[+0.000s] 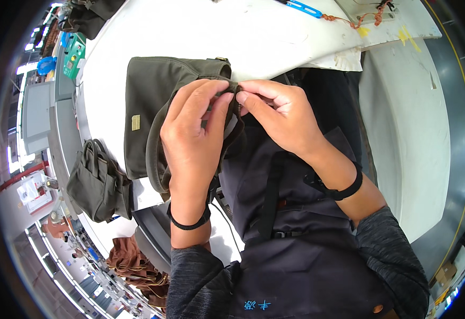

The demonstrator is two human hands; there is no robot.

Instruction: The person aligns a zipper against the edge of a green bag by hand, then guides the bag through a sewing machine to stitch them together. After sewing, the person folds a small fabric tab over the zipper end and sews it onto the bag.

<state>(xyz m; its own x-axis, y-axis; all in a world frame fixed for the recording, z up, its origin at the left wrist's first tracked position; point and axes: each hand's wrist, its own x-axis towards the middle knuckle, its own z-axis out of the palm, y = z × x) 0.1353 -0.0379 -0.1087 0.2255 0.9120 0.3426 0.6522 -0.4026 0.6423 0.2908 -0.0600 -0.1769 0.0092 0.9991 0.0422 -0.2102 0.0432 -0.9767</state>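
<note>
An olive-green fabric bag (147,90) lies on the white table in front of me, with a small pale label on its side and a curved strap. My left hand (192,125) pinches the bag's upper edge between thumb and fingers. Close beside it, my right hand (285,114) pinches the same edge at the end of a metal-toothed zipper (239,109). The fingertips of both hands almost meet there. Exactly what lies between the right fingertips is hidden.
A smaller olive bag (97,183) with handles sits at the table's left edge. Brown fabric pieces (136,266) are piled at lower left. A blue-handled tool (301,7) on an orange cord lies at the far right. Dark fabric lies at the upper left corner.
</note>
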